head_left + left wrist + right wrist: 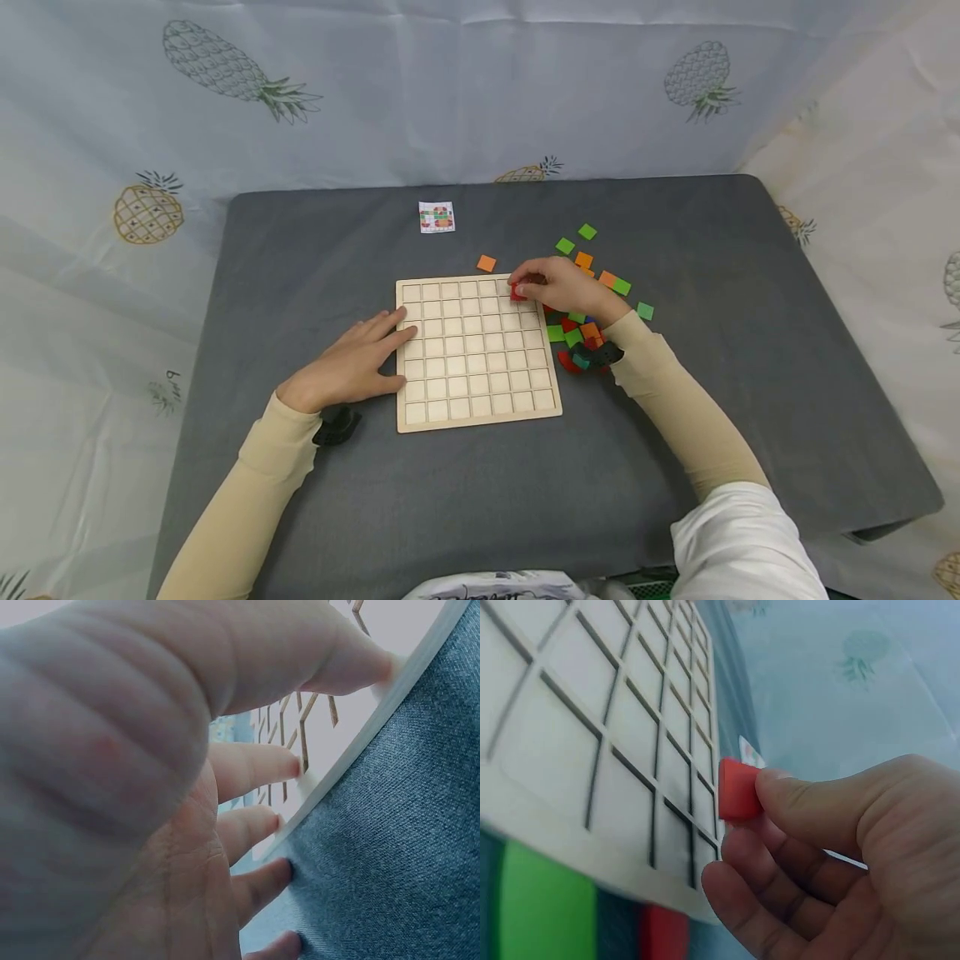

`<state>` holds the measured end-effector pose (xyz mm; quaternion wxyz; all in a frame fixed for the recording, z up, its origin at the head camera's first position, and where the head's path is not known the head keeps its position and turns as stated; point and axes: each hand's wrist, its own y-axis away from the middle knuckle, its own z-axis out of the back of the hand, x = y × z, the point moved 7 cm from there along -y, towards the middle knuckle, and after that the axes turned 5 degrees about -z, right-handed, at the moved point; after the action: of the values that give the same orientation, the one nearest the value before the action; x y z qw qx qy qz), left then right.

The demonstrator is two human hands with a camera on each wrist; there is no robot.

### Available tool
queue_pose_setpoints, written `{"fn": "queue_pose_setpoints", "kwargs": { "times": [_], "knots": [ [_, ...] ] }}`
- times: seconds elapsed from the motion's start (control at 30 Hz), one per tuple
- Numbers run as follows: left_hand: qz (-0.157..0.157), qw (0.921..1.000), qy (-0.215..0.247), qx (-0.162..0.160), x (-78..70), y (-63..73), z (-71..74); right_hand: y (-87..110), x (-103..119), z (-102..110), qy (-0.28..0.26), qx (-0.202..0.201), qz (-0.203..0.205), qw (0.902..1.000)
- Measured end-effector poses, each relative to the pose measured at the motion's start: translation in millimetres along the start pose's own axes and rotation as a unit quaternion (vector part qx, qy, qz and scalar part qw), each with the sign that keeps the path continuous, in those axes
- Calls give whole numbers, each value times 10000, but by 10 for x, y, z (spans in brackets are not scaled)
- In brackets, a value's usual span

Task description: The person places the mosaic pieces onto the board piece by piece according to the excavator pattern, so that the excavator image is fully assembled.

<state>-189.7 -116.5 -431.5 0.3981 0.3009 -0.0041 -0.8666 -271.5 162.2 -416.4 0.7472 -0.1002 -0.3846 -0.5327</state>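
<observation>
Fingers spread, the left hand touches the left edge of the gridded board; at its far right corner the right hand pinches a red tile. Loose tiles lie alongside, a printed card beyond.

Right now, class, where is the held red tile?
In the head view, the right hand pinches the red tile at the far right corner of the wooden grid board; up and left lies an orange tile.

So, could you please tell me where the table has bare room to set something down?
Free: left of the pattern card, between the wooden grid board and the shirt, and beyond the right forearm. Crowded: the board's right edge, where colored tiles cluster.
</observation>
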Motion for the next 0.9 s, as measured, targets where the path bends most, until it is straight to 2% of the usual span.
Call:
{"fn": "queue_pose_setpoints", "kwargs": {
  "times": [0.27,0.7,0.9],
  "knots": [
    [-4,10000,-35,9,1,-7,-16,-41,56,-149,299,74,149,9994],
    [82,10000,-13,33,14,-15,1,-109,68,-218,825,40,133,9965],
    [94,9999,0,76,26,-20,-14,-100,88,-222,884,25,171,9959]
  ]
}}
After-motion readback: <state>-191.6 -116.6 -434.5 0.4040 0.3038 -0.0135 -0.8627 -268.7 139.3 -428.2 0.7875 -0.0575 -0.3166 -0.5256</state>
